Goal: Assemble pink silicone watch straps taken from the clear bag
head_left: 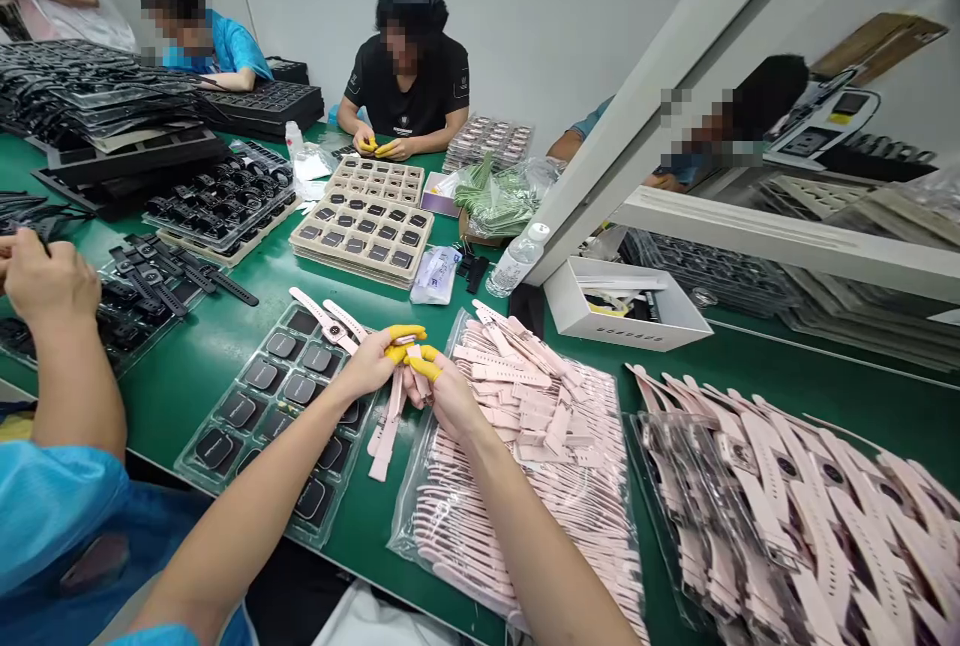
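My left hand [377, 362], with yellow finger cots, is closed on a small pink watch whose face is mostly hidden. My right hand [444, 388], also in yellow finger cots, pinches a pink watch strap [416, 360] against it. Below the fingers, more pink strap pieces [385, 446] lie on the green table. Left of my hands, a clear plastic tray [217, 404] holds several dark square watch faces. Across its far corner rests a pink watch [332, 328] with its straps spread. Under my right forearm is a bag of pink straps [480, 516], with loose straps piled on top.
Stacked trays of pink watches [787, 496] stand at the right. Beyond are beige trays [352, 261], a water bottle [517, 261] and a white box [626, 306]. A co-worker's hand [52, 281] is at the left near black watches [157, 276]; another person sits opposite.
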### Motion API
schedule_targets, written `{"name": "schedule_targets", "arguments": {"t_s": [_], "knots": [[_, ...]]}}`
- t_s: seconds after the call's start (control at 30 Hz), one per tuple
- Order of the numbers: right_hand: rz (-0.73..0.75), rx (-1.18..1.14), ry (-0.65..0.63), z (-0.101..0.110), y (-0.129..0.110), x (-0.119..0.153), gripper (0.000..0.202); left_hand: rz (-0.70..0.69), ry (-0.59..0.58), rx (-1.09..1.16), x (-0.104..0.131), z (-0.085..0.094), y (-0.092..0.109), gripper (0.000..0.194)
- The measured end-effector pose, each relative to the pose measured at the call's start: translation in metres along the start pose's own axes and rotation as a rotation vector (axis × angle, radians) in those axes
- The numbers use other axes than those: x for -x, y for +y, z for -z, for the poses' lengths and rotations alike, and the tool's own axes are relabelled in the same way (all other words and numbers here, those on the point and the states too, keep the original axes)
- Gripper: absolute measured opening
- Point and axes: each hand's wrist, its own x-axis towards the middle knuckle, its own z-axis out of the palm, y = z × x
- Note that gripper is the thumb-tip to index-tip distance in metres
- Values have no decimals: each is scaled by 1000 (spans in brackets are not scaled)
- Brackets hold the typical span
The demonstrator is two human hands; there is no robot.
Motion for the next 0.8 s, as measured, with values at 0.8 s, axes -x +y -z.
{"name": "schedule_targets", "arguments": {"t_s": [0.8], "knots": [[-105, 58, -50, 7, -8, 10, 43, -177, -271, -549, 5, 9, 0, 56]]}}
